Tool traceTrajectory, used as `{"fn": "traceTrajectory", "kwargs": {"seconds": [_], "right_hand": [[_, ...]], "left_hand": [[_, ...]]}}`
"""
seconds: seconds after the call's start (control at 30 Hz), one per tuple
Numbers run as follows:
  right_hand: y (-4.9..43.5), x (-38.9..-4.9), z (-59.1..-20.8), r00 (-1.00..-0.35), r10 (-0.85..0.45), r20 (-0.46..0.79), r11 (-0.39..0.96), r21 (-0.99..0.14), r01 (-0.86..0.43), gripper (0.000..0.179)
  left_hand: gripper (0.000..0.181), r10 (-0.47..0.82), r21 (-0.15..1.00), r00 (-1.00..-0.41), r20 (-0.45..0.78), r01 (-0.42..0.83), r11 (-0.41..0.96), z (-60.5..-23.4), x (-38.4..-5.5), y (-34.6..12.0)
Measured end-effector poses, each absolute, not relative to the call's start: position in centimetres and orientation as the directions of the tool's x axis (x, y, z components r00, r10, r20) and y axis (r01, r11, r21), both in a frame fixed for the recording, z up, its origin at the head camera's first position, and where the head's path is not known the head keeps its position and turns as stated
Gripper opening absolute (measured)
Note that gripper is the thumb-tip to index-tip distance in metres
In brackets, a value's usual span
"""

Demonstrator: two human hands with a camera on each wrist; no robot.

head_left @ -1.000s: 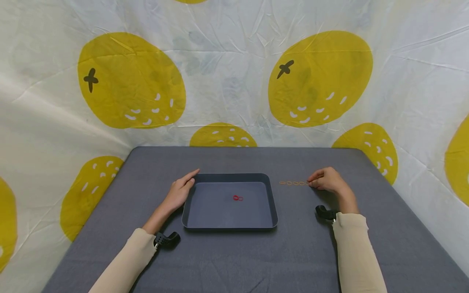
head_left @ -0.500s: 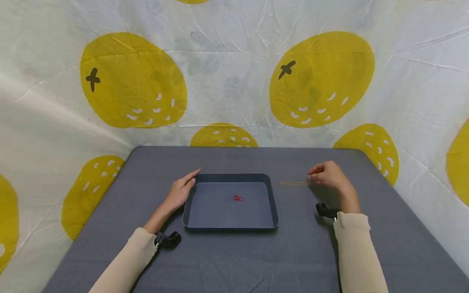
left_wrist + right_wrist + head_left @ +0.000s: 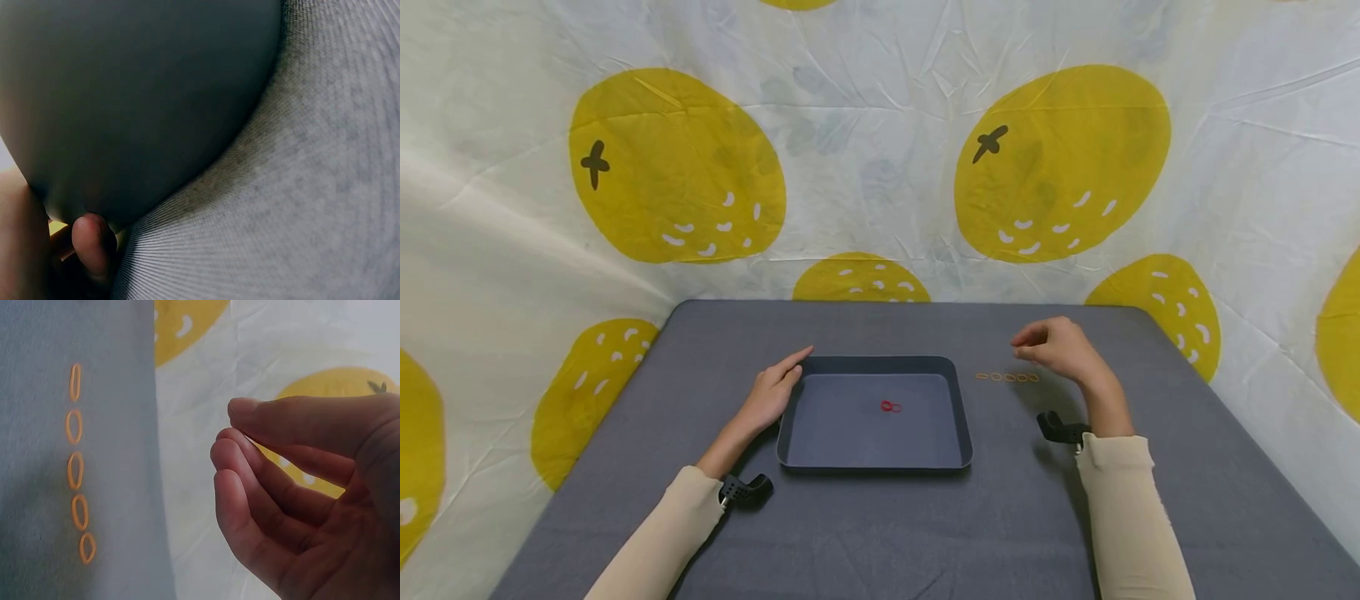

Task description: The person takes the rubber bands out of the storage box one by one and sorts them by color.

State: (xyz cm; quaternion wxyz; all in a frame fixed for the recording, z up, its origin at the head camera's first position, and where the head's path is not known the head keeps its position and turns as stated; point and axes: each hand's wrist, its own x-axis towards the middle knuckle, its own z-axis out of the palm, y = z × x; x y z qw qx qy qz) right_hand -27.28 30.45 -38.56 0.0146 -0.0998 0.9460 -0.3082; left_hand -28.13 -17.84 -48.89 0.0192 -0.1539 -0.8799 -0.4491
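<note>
At the left far corner of the dark grey tray (image 3: 874, 465), my left hand (image 3: 766, 398) holds the rim. In the left wrist view, a curled fingertip (image 3: 94, 240) touches the tray's outer wall (image 3: 144, 112). Red rubber bands (image 3: 891, 407) lie on the tray floor, partly overlapping. My right hand (image 3: 1054, 346) hovers above the table, fingers loosely bent and nothing seen between them. Just below it, several orange rubber bands (image 3: 1009, 377) form a row to the right of the tray. The right wrist view shows that row of bands (image 3: 75, 470) beside the hand (image 3: 300, 487).
A grey cloth covers the table (image 3: 880, 533). Behind and beside it hangs a white curtain (image 3: 865, 167) with yellow fruit prints. Each wrist wears a black camera mount, one on the left (image 3: 747, 490) and one on the right (image 3: 1060, 428).
My right hand has lifted away from the last orange band and moved up and slightly left. That band stays at the row's right end. The left hand keeps its place on the tray.
</note>
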Motion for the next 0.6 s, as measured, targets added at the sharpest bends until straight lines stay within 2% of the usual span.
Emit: {"fn": "traceTrajectory", "kwargs": {"seconds": [0.6], "right_hand": [[25.5, -27.3, -36.8, -0.934, -0.346, 0.084, 0.762, -0.556, -0.332, 0.019]], "left_hand": [[0.045, 0.244, 0.772, -0.950, 0.193, 0.301, 0.560, -49.2, -28.3, -17.9]]}}
